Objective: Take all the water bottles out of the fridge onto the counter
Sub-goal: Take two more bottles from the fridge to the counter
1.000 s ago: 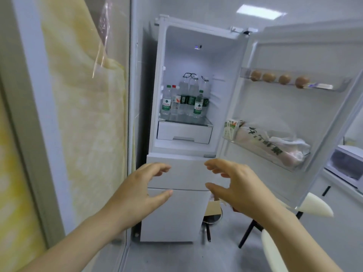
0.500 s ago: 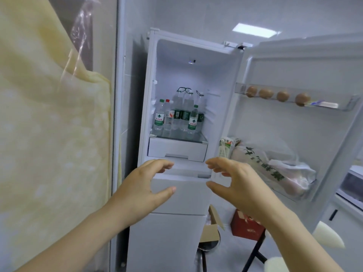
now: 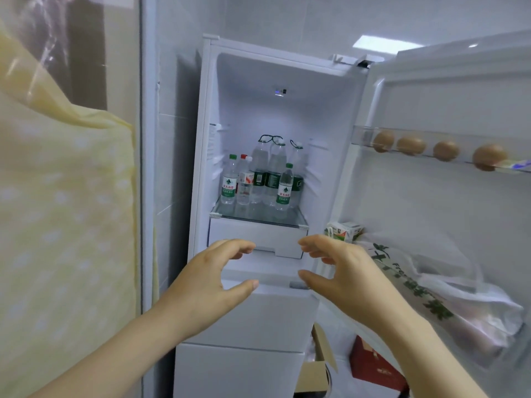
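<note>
From the head camera, the fridge (image 3: 244, 90) stands open in the middle of the frame, its door (image 3: 416, 211) swung to the right. The water bottles (image 3: 260, 179) are clustered on the glass shelf (image 3: 293, 219) at centre. The small ones are in front and the taller ones with carry loops behind, all upright.

The left hand (image 3: 212, 280) and right hand (image 3: 342, 277) hover below the shelf in the lower centre. Their fingers are spread and loosely curved, holding nothing and clear of the bottles.

No counter is in view and no bottle looks to be out, so I'd say the job has barely begun: every bottle has yet to be lifted. Eggs (image 3: 411, 145) and a plastic bag (image 3: 459, 305) sit in the door racks.
</note>
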Available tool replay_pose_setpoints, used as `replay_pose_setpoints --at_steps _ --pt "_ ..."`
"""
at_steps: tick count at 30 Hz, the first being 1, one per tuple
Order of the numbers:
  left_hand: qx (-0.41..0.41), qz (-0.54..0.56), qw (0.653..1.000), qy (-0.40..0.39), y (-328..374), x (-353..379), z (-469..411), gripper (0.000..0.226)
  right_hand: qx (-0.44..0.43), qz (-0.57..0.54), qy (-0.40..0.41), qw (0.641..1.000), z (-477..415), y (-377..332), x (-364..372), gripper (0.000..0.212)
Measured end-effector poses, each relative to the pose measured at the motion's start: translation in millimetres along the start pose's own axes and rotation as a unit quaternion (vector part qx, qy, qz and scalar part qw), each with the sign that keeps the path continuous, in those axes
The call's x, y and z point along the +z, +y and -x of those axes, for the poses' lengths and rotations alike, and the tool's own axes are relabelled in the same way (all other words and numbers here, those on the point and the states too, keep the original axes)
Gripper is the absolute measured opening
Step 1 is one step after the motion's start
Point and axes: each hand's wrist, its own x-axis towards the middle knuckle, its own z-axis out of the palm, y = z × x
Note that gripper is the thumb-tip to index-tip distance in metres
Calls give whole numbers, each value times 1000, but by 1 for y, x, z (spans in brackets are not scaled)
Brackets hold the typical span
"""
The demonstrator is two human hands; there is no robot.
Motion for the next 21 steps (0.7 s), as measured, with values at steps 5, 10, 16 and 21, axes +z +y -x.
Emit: replay_pose_setpoints --at_steps 5,10,16,21 --pt "15 5 1000 -4 -34 10 -48 45 17 -4 10 1000 -42 19 21 48" --pt "29 14 999 -14 -71 7 -101 45 31 4 17 999 -93 29 41 46" --pt "48 17 999 -21 -110 2 -159 44 46 17 18 999 -148 41 65 45" --pt "50 20 998 -28 -133 9 -200 47 59 28 21 998 -184 62 79 46"
